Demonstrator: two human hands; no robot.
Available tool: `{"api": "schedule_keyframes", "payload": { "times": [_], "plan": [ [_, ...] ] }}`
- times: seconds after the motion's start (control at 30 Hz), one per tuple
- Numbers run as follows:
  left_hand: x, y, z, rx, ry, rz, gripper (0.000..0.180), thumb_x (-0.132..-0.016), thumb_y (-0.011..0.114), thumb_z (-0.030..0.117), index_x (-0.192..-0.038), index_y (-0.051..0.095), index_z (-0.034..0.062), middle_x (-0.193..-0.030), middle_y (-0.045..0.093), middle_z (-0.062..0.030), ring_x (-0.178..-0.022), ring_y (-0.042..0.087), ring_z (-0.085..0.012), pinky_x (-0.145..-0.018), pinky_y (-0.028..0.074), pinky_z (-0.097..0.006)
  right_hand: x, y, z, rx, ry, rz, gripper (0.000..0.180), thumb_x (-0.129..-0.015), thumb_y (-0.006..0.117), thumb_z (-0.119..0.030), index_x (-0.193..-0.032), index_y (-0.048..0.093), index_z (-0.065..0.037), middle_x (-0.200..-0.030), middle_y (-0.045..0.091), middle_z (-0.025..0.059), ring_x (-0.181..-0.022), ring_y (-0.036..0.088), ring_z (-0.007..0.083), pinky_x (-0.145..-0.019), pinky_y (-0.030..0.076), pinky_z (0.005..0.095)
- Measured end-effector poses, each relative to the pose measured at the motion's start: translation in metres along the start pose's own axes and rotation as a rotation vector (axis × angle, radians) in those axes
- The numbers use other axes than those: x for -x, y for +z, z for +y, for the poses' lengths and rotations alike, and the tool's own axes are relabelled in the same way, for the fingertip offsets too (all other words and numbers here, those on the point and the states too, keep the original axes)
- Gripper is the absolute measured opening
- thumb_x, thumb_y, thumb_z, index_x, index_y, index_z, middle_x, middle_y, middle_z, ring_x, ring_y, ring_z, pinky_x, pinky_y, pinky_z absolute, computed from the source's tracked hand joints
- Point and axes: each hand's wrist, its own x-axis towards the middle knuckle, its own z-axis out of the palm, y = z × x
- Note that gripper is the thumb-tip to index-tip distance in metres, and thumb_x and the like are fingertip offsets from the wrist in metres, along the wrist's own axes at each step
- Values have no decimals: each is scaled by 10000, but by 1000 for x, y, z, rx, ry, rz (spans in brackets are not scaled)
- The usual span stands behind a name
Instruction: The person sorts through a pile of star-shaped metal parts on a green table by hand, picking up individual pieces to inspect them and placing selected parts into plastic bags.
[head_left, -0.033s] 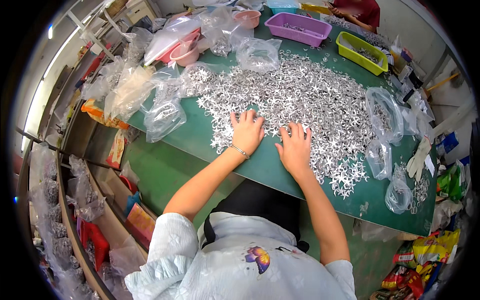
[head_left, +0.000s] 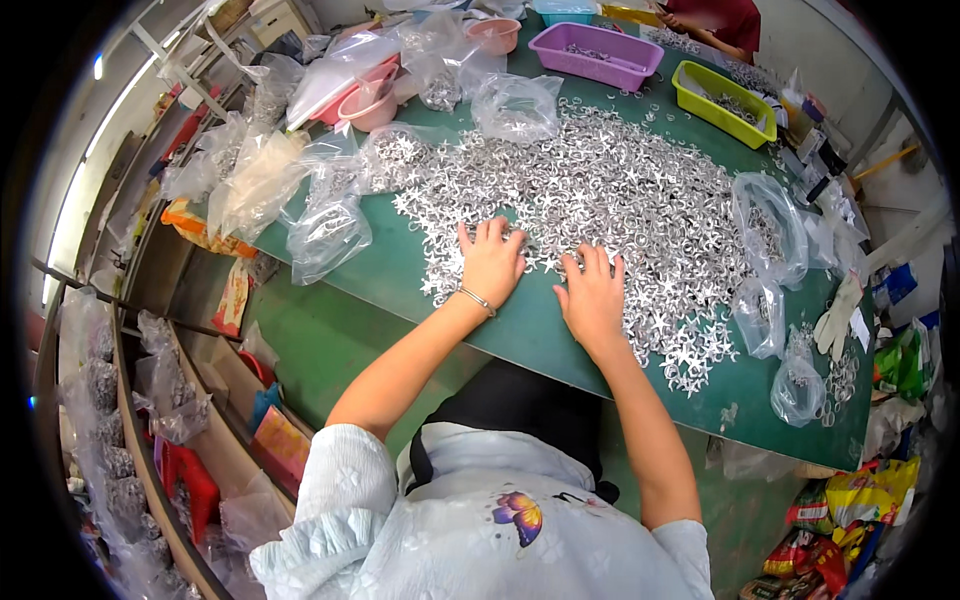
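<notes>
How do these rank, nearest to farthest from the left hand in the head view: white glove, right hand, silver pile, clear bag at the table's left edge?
From the left hand:
1. Silver pile: right at its fingers.
2. Right hand: just to its right.
3. Clear bag: off to the left.
4. White glove: far over to the right.

Green floor is being partly hidden by a green tabletop. Lower left: wooden shelving is being divided into compartments by boards. Upper left: a long bright strip is being noted. Upper right: a pale wall is being observed.
</notes>
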Motion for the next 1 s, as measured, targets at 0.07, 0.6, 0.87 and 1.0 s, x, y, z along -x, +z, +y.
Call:
{"api": "schedule_keyframes", "payload": {
  "times": [0.07,0.6,0.87,1.0],
  "plan": [
    [-3,1,-3,25,-53,-51,342,-761,705,176,-1085,597,171,-1164,481,-97,-1147,464,-298,-1022,272,-660,3,1,4,-16,10,7,410,-794,730,-251,-1156,585,-125,-1263,511,90,-1264,420,281,-1075,289,536],
    [-22,5,-18,262,-249,-194,459,-735,770,209,-1149,590,123,-1211,483,-96,-1203,431,-308,-1017,225,-686,53,-55,44,-155,46,46,350,-712,735,-77,-1033,597,-52,-1096,551,116,-1108,514,319,-972,367,454],
    [-44,-11,12,484,80,-312,710,-769,765,214,-1394,437,140,-1380,420,-144,-1315,377,-346,-1071,267,-574,31,-68,38,-395,328,28,308,-729,624,6,-1033,621,-49,-1139,545,134,-1130,499,338,-1003,354,427],
    [-47,5,18,472,168,-363,711,-768,773,239,-1391,445,141,-1386,432,-152,-1340,358,-358,-1068,300,-545,-23,-51,22,-480,227,73,332,-779,602,8,-1108,604,-34,-1248,538,166,-1225,469,360,-1044,344,438]
  ]
}}
